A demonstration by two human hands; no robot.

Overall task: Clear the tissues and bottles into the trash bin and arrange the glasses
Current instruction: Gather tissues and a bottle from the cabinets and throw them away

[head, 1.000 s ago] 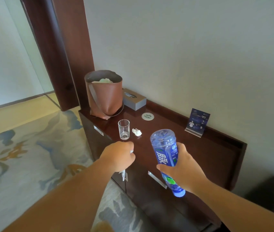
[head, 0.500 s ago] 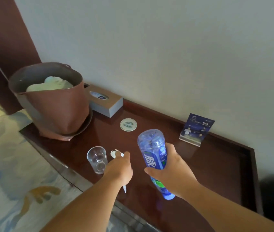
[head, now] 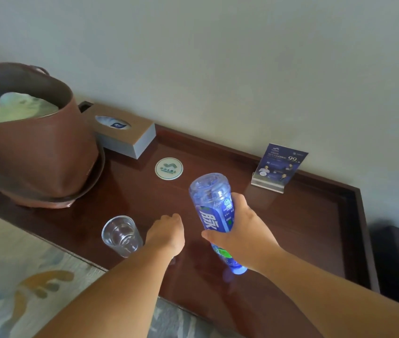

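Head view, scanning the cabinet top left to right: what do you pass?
Brown trash bin → glass → left hand → blue bottle held by the right hand → blue sign card.

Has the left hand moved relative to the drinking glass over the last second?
Yes. The left hand advanced along the cabinet top toward the wall, from short of the glass to beside it, covering where the crumpled tissue lay.

The left hand (head: 166, 234) is knuckles-up on the table (head: 303, 228), fingertips curled under, so whatever it holds is hidden. The bin (head: 35, 152) runs off the left edge. The right hand (head: 242, 230) covers the bottle (head: 214, 215) middle. Print on the card (head: 280, 164) is too small to read.
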